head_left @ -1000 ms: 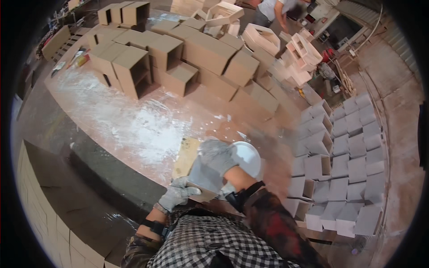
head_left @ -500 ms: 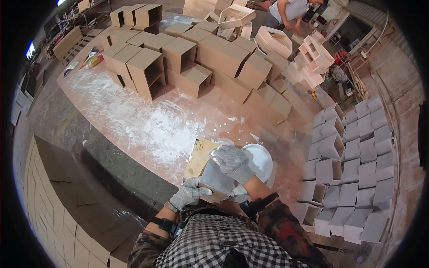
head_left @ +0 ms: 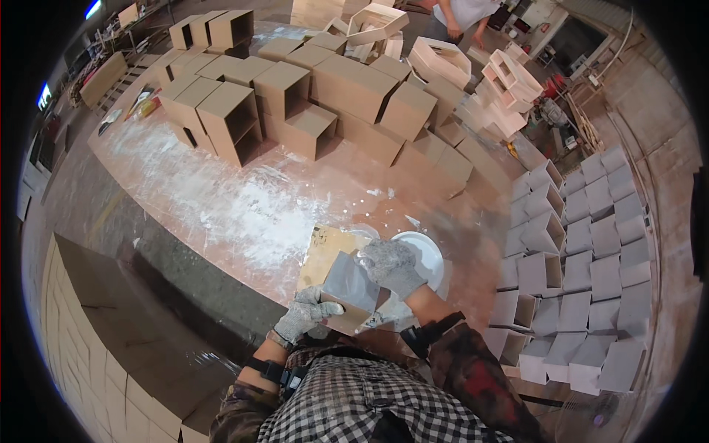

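In front of my chest is a small box (head_left: 341,283), its top face coated wet grey and its near side brown. My left hand (head_left: 304,314), in a grey knit glove, is closed round the box's left corner with the thumb along the near side. Over the top's far right part is my gloved right hand (head_left: 391,267), fingers curled; what they hold, if anything, is hidden. A round white dish (head_left: 432,258) with pale stuff inside stands just right of that hand. Beneath and beyond the box lies a tan board (head_left: 313,251).
Brown boxes (head_left: 354,88) are piled across the far side of the table (head_left: 221,192), which is smeared white. Grey-coated boxes (head_left: 576,288) stand in rows at the right. Wooden frames (head_left: 441,63) lie at the back near another person (head_left: 465,16). A brown panel stack (head_left: 96,340) is at left.
My right hand has shifted slightly down and right on the box, uncovering more of its grey top. The box looks tilted a little differently; my left hand keeps hold of it.
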Available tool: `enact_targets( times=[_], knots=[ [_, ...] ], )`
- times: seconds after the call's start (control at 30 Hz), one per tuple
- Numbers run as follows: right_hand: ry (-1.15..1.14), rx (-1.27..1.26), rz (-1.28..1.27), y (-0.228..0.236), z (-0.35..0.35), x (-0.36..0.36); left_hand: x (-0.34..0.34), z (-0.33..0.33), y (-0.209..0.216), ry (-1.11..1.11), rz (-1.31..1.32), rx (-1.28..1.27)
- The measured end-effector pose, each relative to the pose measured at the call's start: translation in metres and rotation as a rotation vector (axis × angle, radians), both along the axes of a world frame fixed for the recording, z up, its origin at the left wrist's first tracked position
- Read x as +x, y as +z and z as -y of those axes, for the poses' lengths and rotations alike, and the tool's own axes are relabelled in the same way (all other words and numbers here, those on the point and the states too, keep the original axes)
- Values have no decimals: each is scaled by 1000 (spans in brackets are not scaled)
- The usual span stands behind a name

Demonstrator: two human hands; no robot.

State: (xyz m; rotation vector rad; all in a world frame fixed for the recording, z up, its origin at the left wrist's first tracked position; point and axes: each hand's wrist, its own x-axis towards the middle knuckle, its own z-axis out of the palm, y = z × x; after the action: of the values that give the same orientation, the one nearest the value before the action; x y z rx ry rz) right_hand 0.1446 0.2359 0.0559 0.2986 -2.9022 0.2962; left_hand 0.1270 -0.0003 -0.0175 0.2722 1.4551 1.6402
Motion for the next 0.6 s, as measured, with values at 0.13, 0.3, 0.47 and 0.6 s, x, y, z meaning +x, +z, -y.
enact_targets(
  times=[0.13, 0.3, 0.47, 0.6],
  knots=[
    [241, 129, 45, 44, 46, 29, 1, 12, -5, 53, -66, -84],
    [316, -274, -23, 63, 45, 69, -3, -1, 21, 97, -108, -36],
    [-68, -213, -385, 37, -10, 82, -7, -6, 6, 13, -169, 2],
    [-120, -159, -320, 30, -20, 97, -15, -12, 20, -18, -313, -62]
  ],
)
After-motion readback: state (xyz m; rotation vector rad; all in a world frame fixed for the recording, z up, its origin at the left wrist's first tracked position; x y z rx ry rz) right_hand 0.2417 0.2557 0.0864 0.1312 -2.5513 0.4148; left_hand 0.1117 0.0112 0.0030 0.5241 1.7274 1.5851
